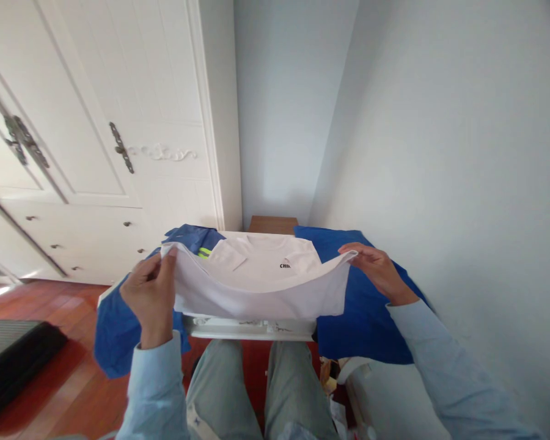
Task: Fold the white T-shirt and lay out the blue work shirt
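A white T-shirt [261, 275] with small black lettering on the chest lies on a small white table [252, 330], its lower hem lifted toward me. My left hand [150, 293] pinches the hem's left corner. My right hand [376, 269] grips the hem's right corner. Both hands hold the hem raised above the table's near edge. Under the shirt lies a blue cloth [366, 305] that spreads to both sides. A blue garment with yellow-green stripes [197, 241] shows at the back left.
A white wardrobe [96, 134] with metal handles and drawers stands at the left. A plain wall closes the right side. Behind the table is a brown wooden piece [273, 224]. A dark mat [13, 360] lies on the red wood floor. My knees are under the table.
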`<state>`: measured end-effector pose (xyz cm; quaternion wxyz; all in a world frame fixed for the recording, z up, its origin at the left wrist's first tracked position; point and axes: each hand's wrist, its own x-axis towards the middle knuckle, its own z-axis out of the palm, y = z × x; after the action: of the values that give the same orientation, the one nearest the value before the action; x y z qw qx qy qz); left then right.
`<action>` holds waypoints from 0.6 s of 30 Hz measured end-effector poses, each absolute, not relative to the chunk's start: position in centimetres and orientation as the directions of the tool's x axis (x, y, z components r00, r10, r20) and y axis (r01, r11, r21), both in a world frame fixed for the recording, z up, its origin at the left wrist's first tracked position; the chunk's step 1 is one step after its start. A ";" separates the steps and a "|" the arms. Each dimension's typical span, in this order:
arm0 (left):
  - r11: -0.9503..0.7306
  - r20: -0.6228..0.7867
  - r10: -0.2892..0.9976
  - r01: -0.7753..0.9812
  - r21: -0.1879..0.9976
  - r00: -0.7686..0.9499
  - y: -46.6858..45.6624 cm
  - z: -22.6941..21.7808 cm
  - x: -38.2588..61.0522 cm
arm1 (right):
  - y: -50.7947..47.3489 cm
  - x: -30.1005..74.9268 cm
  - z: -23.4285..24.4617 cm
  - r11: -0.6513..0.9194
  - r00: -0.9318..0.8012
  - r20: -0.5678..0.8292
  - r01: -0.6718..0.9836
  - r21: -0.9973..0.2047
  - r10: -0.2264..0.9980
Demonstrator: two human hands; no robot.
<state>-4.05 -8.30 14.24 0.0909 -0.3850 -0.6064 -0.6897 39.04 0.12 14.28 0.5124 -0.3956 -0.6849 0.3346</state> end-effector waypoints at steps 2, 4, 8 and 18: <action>-0.320 0.689 0.335 0.611 0.724 -0.642 -7.5 14.8 -3.8 | 1.2 38.9 15.1 0.428 -0.225 0.384 0.204 -0.880 0.896; -0.424 0.682 0.400 0.536 0.730 -0.613 -6.5 15.3 -3.4 | 2.3 38.7 15.8 0.406 -0.256 0.352 0.202 -0.891 0.900; -0.480 0.564 0.533 0.323 0.816 -0.631 -3.7 15.8 -3.0 | 4.6 38.4 16.8 0.345 -0.282 0.289 0.177 -0.922 0.915; -0.121 0.397 0.748 0.479 0.870 -0.532 9.4 14.5 -7.8 | 15.6 39.4 14.7 0.058 -0.280 0.088 -0.112 -0.992 0.956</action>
<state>-7.75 9.45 14.53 -0.1157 -0.4699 -0.6528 -0.5828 39.42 15.59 14.66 0.4659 -0.3778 -0.5586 0.5729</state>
